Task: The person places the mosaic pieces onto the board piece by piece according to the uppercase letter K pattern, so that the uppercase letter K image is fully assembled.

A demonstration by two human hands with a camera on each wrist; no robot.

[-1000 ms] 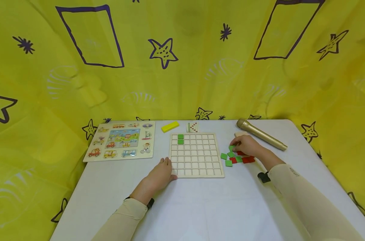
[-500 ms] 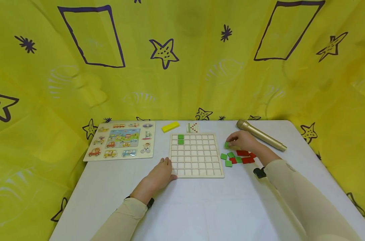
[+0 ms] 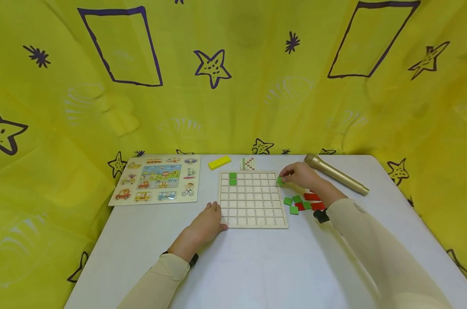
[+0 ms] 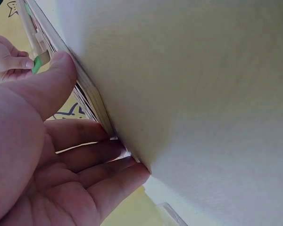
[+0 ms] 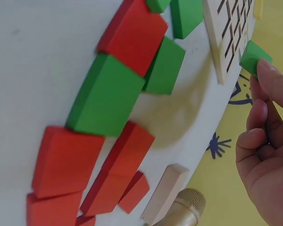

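Observation:
A pale wooden grid board [image 3: 252,228] lies flat on the table, with green square tiles [image 3: 233,175] in two cells of its second column. My left hand [image 3: 204,223] rests at its near left corner. In the left wrist view the thumb touches one edge and the extended fingers [image 4: 118,183] lie against the side and table. Between thumb and fingers, my right hand [image 3: 302,176] pinches a green square tile [image 3: 280,181] over the board's far right edge. The right wrist view shows that tile [image 5: 252,59] tilted, held near one corner.
Loose green tiles [image 3: 293,210] and red tiles [image 3: 312,197] lie right of the board. Behind them is a gold microphone [image 3: 337,175]; a wooden block [image 5: 166,193] lies beside it. A pattern card [image 3: 248,164], yellow block [image 3: 219,162] and picture puzzle [image 3: 115,189] stand behind and left.
My right hand has picked a green tile out of the loose pile and carried it left to the board's far right edge. The left hand stays at the board's corner.

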